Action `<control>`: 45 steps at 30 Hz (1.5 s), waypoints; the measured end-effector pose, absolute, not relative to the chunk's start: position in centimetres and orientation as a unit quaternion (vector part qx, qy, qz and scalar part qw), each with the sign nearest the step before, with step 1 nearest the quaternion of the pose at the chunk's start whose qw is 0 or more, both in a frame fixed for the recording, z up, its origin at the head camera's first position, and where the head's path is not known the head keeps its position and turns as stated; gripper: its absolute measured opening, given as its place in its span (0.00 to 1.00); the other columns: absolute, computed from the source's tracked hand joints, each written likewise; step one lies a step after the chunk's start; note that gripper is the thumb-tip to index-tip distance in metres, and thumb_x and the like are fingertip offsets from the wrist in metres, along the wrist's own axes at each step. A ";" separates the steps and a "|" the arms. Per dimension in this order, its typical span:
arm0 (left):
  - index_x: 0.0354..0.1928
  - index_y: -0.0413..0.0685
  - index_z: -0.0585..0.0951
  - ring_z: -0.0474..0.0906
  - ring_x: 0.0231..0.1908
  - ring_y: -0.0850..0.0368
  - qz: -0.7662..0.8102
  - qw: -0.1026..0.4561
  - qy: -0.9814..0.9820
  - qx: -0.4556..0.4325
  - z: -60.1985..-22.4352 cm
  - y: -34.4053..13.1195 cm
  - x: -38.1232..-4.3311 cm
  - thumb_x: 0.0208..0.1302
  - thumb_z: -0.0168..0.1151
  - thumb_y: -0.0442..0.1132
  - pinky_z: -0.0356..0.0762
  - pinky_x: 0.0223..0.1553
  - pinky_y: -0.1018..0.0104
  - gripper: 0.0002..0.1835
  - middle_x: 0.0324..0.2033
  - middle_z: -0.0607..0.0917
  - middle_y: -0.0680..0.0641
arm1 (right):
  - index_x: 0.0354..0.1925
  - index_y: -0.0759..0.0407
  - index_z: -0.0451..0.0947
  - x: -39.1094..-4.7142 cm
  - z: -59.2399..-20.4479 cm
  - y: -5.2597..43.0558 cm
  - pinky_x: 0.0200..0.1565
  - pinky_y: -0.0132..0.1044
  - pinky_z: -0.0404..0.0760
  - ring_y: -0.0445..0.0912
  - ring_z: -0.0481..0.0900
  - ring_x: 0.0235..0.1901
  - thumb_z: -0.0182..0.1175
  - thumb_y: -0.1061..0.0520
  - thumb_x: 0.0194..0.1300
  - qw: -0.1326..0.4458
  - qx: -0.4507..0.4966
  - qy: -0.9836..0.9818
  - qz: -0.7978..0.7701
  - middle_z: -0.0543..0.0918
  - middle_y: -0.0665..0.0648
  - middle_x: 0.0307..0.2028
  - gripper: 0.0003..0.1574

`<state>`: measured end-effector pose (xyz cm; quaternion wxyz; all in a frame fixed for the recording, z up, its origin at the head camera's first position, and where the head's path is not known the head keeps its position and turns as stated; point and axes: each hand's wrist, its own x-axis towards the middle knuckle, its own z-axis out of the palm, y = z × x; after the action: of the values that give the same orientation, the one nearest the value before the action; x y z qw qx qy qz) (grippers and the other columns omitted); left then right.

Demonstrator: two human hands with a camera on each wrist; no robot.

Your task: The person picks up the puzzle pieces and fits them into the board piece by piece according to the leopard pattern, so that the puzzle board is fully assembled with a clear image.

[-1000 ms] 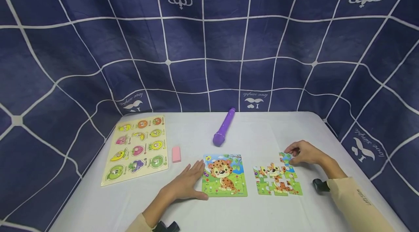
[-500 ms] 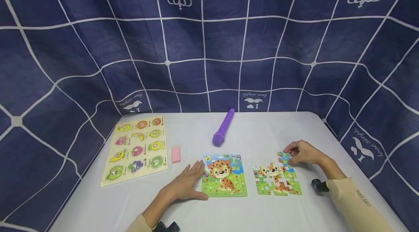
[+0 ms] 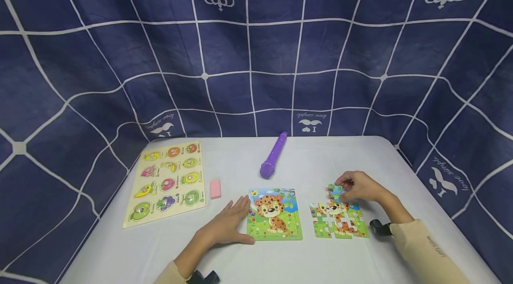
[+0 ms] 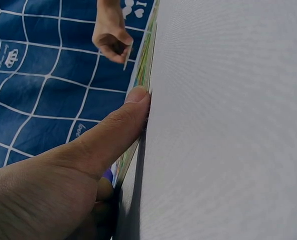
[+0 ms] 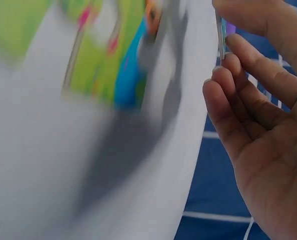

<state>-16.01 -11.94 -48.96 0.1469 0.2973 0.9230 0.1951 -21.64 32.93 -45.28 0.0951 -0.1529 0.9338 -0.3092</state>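
In the head view my right hand [image 3: 360, 187] pinches a blue and green jigsaw piece [image 3: 335, 192] between thumb and fingers, just above the top edge of a partly joined leopard jigsaw [image 3: 339, 224]. Edge-on in the right wrist view, the piece [image 5: 221, 37] is held off the white table. My left hand [image 3: 228, 224] rests flat on the table with fingers spread, at the left edge of a square leopard picture board [image 3: 274, 215]. Its thumb [image 4: 121, 127] lies along the board's edge in the left wrist view.
A wooden fruit peg board [image 3: 166, 181] lies at the table's left, with a pink block [image 3: 215, 189] beside it. Behind the picture board lies a purple toy microphone [image 3: 274, 156]. A blue checked curtain [image 3: 224, 92] hangs along the back and sides.
My right hand has lifted the jigsaw piece and carried it left, from the puzzle's upper right corner to above its top middle. The left hand has stayed in place.
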 end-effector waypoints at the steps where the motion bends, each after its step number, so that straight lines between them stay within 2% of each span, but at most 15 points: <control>1: 0.75 0.39 0.53 0.45 0.77 0.46 0.195 0.147 0.923 0.297 -48.9 -12.0 -16.0 0.46 0.65 0.73 0.43 0.77 0.45 0.63 0.76 0.51 0.42 | 0.42 0.60 0.83 -21.6 -45.2 32.4 0.32 0.29 0.74 0.42 0.71 0.30 0.76 0.56 0.42 0.090 -0.158 0.934 -0.308 0.78 0.53 0.30 0.25; 17: 0.75 0.39 0.53 0.45 0.77 0.47 0.196 0.149 0.923 0.297 -48.9 -12.0 -16.1 0.46 0.64 0.73 0.43 0.77 0.46 0.63 0.76 0.50 0.42 | 0.44 0.54 0.84 -21.6 -45.4 25.5 0.39 0.31 0.80 0.39 0.75 0.35 0.76 0.53 0.48 0.049 -0.233 0.925 -0.297 0.83 0.47 0.38 0.22; 26: 0.74 0.36 0.54 0.46 0.77 0.45 0.202 0.145 0.920 0.304 -48.6 -12.0 -15.9 0.47 0.66 0.71 0.44 0.76 0.44 0.63 0.76 0.51 0.39 | 0.43 0.55 0.85 -21.7 -45.7 22.1 0.40 0.34 0.81 0.43 0.76 0.37 0.75 0.57 0.47 0.060 -0.257 0.916 -0.303 0.83 0.47 0.37 0.21; 33: 0.75 0.38 0.53 0.45 0.77 0.46 0.194 0.147 0.923 0.298 -48.7 -11.9 -16.1 0.47 0.65 0.72 0.44 0.77 0.46 0.63 0.76 0.51 0.41 | 0.43 0.57 0.86 -21.7 -45.7 20.0 0.39 0.31 0.79 0.42 0.74 0.35 0.74 0.58 0.47 0.071 -0.262 0.921 -0.280 0.82 0.47 0.37 0.21; 45: 0.75 0.38 0.53 0.45 0.77 0.46 0.194 0.147 0.923 0.298 -49.0 -12.0 -16.1 0.46 0.65 0.73 0.43 0.77 0.45 0.64 0.76 0.50 0.41 | 0.45 0.60 0.85 -22.0 -46.2 18.4 0.40 0.31 0.77 0.40 0.72 0.35 0.72 0.59 0.48 0.086 -0.268 0.923 -0.262 0.81 0.49 0.38 0.21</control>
<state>-16.15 -11.99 -48.98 0.1474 0.2978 0.9230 0.1942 -22.02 18.37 -46.21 0.0859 -0.2683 0.9231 -0.2618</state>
